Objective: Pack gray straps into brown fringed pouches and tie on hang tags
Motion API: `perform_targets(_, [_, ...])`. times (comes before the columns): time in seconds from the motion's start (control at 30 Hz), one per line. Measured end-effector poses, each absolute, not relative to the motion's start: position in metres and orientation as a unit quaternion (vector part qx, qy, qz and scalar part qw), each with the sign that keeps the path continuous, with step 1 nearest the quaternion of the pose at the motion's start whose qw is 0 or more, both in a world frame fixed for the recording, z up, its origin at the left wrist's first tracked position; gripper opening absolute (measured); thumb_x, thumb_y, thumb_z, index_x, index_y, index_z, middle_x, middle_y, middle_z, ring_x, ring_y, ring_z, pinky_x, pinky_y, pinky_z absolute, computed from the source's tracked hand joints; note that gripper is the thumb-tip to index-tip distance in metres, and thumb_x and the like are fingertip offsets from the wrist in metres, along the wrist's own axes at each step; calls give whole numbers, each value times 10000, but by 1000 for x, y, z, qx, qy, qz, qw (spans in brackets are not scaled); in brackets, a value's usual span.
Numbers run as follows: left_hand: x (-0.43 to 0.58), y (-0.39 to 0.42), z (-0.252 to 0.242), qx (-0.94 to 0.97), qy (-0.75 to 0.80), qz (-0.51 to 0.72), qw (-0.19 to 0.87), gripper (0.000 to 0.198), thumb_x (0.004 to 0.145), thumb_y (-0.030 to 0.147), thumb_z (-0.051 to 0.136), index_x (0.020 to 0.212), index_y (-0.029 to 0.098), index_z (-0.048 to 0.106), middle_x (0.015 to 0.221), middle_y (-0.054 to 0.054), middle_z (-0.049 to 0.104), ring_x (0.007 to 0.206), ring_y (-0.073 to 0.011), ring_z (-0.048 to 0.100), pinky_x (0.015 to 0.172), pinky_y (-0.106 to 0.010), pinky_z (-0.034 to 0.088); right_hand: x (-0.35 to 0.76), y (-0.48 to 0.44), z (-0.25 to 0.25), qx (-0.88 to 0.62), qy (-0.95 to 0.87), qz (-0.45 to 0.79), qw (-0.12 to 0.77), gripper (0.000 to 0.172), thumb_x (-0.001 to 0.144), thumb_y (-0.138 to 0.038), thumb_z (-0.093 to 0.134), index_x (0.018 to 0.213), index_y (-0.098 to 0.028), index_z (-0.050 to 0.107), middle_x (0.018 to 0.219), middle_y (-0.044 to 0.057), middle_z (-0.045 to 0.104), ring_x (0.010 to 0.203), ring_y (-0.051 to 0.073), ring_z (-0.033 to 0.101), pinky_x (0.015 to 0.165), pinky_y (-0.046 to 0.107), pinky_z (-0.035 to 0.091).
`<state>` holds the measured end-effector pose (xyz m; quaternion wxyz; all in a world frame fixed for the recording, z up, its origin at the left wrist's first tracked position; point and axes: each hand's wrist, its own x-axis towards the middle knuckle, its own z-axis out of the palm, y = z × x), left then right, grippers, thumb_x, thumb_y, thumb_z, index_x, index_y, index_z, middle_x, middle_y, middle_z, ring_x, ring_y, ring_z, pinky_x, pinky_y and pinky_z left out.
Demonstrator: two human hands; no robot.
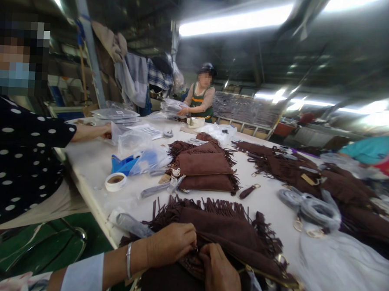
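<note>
A brown suede bag with fringe (pixel 222 229) lies on the white table (pixel 92 166) right in front of me. My left hand (pixel 171 242) is curled at the bag's near edge, fingers pinched on a small metal part of the bag. My right hand (pixel 218 272) is closed against the same spot, fingers bent down onto the bag. A bangle sits on my left wrist. What exactly the fingertips pinch is too small to make out.
A stack of brown fringed bags (pixel 204 165) lies mid-table, more brown bags (pixel 310 173) to the right. A tape roll (pixel 115 181), plastic bags (pixel 138 149) and grey wrapped straps (pixel 311 208) lie around. A person in a dotted top (pixel 21 154) stands left, another person (pixel 202 96) at the far end.
</note>
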<state>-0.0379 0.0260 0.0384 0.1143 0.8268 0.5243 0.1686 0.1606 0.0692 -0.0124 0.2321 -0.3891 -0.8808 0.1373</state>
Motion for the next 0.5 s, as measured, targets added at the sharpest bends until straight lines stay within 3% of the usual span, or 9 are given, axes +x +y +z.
perform_targets(0.17, [-37,24,28,831,533,139,77,91,977,159,469,998,181,555,1064,-66,597,968,-205,584,845,-293,477,159,68,-7,-398,-881,137,216,257,979,-170,350,867,-241,570,823,1,623,681,159,638,612,252,396])
perform_targets(0.5, [-40,31,34,781,556,202,203,205,814,77,592,956,218,549,1007,-6,583,902,-163,579,824,-256,458,166,68,-7,-378,-901,69,202,263,917,-68,340,877,-251,524,842,-3,602,643,156,630,528,246,356])
